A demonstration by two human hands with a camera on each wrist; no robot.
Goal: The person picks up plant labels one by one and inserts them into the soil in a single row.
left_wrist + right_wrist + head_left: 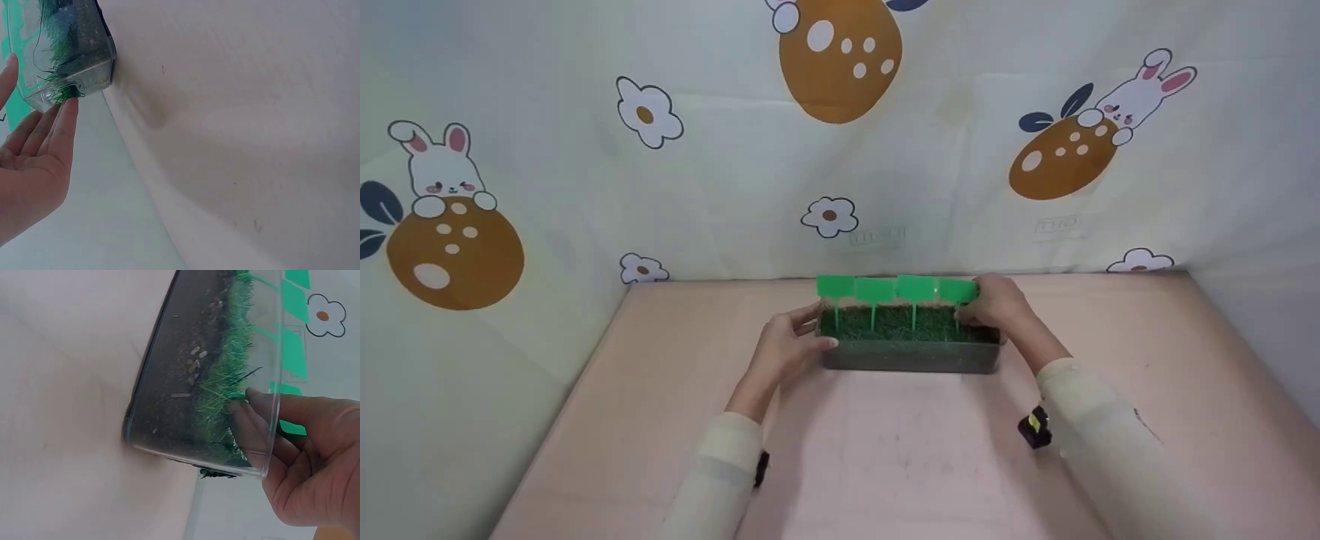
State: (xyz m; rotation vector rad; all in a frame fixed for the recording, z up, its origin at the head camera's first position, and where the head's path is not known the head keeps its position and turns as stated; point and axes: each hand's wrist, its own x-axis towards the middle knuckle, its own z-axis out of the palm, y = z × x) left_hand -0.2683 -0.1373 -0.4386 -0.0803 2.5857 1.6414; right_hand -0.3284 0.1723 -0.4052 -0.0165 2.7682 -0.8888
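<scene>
A clear plastic planter box point(911, 357) of dark soil and green grass point(230, 377) lies lengthwise near the back of the table. Several green T-shaped plant labels stand in a row in the grass, among them the leftmost label point(835, 287). My left hand point(789, 346) holds the box's left end, thumb at the front corner and fingers behind; in the left wrist view its long fingers point(63, 132) meet the end wall. At the other end my right hand point(997, 306) reaches over the rim and pinches the stem of the rightmost plant label point(958, 291) low in the grass.
A pale pinkish cover lies over the table point(900, 450). Right behind the box rises a white backdrop point(720, 187) printed with rabbits and flowers, with more sheeting at both sides. Small black devices point(1035, 427) sit by the wrists.
</scene>
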